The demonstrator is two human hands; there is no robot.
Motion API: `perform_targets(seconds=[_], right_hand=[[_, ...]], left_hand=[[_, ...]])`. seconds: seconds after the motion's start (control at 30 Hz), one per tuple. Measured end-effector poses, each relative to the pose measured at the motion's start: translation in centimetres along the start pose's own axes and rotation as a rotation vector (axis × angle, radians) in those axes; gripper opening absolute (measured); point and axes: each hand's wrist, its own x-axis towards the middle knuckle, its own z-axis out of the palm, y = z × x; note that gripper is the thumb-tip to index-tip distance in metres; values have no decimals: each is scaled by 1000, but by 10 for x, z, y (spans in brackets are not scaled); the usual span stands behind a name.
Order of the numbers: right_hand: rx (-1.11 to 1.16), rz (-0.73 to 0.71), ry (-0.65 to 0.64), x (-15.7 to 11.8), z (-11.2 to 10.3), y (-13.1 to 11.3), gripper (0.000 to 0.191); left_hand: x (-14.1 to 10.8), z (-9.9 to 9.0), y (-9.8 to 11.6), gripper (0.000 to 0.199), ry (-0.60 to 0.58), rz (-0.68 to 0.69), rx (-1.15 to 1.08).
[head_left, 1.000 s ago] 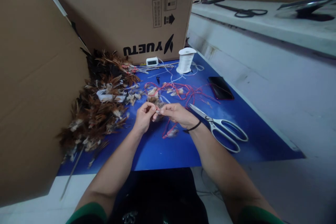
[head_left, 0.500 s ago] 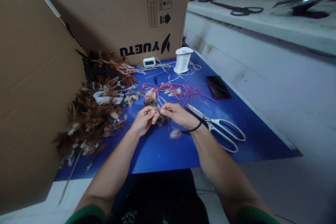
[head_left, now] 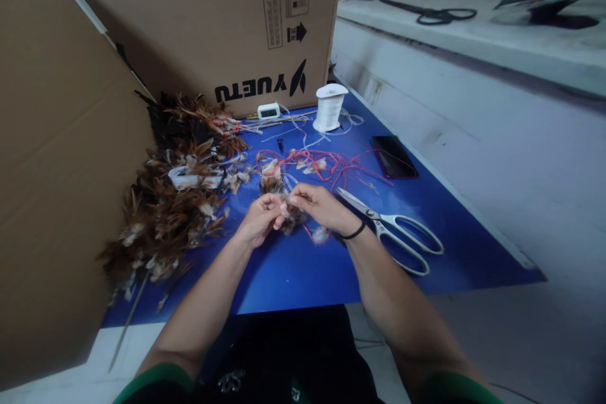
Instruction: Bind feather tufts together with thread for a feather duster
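My left hand (head_left: 261,219) is closed, thumb and fingers pinching the end of a small brown and white feather bunch (head_left: 293,221). Close against it, my right hand (head_left: 318,205) is closed too, thumb and forefinger pressed together beside the bunch; whatever lies between those fingertips is too small to make out. Below the right hand, a pink cord trails to a pale fluffy feather (head_left: 320,235). More pink cord (head_left: 334,161) lies tangled beyond the hands, with loose feathers among it. Large scissors (head_left: 388,221) with white handles rest partly open, right of my right wrist.
Brown feathers (head_left: 156,214) are heaped at the left against a cardboard box (head_left: 199,19). Behind stand a white ribbon spool (head_left: 330,110) and a small white digital display (head_left: 269,112). A phone (head_left: 394,156) lies at right; black scissors (head_left: 433,14) rest on the ledge.
The hands stay nearly in place. The feather bunch between them has turned slightly, and the pink cord with the pale feather below has shifted up and right.
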Motion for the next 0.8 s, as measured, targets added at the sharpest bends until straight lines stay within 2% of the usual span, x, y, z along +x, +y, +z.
perform_targets(seconds=[0.23, 0.43, 0.63, 0.7, 0.8], right_hand=[[-95, -84, 56, -1, -2, -3, 13], [-146, -92, 71, -1, -2, -5, 13], [-137, -67, 39, 2, 3, 0, 14], [-170, -88, 117, 3, 3, 3, 11], [-252, -189, 317, 4, 3, 4, 11]], left_hand=[[-3, 6, 4, 36, 13, -16, 147], [-3, 3, 4, 34, -72, 24, 265], [-2, 4, 8, 34, -149, -15, 314], [-2, 5, 10, 34, -147, -33, 262], [-1, 2, 11, 34, -98, -47, 165]])
